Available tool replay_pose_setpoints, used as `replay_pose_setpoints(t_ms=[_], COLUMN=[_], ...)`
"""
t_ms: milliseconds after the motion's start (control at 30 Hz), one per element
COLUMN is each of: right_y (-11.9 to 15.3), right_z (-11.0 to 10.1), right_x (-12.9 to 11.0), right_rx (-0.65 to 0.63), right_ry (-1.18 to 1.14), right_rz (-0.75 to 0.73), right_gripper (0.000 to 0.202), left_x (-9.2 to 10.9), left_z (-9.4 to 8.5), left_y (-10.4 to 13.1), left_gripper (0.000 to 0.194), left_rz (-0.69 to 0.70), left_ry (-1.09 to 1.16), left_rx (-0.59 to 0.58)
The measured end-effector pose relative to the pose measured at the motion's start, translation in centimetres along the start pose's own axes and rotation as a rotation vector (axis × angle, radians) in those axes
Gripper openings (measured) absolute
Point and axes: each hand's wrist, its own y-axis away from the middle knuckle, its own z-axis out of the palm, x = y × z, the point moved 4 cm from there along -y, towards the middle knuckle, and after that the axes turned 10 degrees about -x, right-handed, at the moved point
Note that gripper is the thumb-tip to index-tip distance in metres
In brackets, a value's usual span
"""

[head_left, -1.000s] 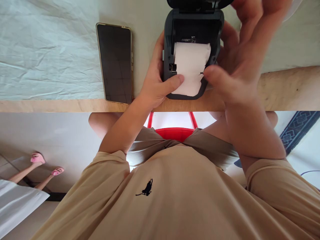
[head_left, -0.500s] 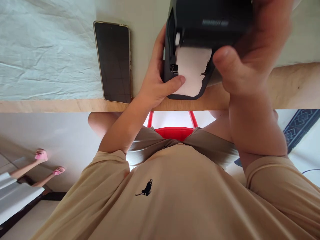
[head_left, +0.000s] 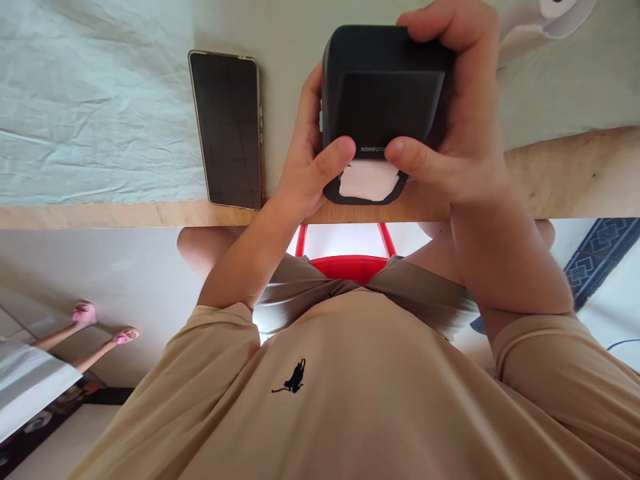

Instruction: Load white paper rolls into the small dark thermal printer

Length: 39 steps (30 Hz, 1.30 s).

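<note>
Left hand (head_left: 313,170), right hand (head_left: 467,143) both curled snug round chunky, smooth black printer (head_left: 387,107); ragged-edged white paper (head_left: 369,181) at printer's near end.

The black printer (head_left: 385,110), lid (head_left: 395,100) down, is at the table edge (head_left: 110,216), ragged white paper (head_left: 369,181) showing at its near end.

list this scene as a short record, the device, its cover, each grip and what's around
dark device: held in both grips
cover: down; cannot tell if latched
white paper: visible below the cover
left grip: device's left side, thumb on cover
right grip: device's right side, thumb near cover's lower edge
phone: dark screen up, left of device
</note>
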Motion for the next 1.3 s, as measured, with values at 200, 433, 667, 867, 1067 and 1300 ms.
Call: replay_pose_setpoints(t_ms=[200,433,667,867,1067,1300], right_y=[0.1,0.0,0.2,0.2,0.3,0.4], right_z=[0.2,0.2,-0.7,-1.1,-1.1,-1.4], right_x=[-0.1,-0.6,-0.1,0.4,0.7,0.4], right_rx=[0.03,0.039,0.049,-0.048,-0.159,-0.186], right_ry=[0.032,0.08,0.005,0.016,0.116,0.132], right_rz=[0.027,0.015,0.024,-0.004,-0.056,-0.044], right_gripper=[0.051,0.049,0.042,0.054,0.078,0.086], left_x=[-1.1,0.2,0.4,1.0,1.0,0.9], left_z=[-0.2,0.7,0.6,0.8,0.5,0.8], left_y=[-0.7,0.4,0.1,0.3,0.2,-0.1], left_gripper=[0.067,0.052,0.036,0.031,0.033,0.04], left_rz=[0.071,0.113,0.032,0.068,0.048,0.055], left_ry=[0.117,0.197,0.221,0.239,0.197,0.272], left_rx=[-0.08,-0.16,-0.05,-0.093,-0.066,-0.06])
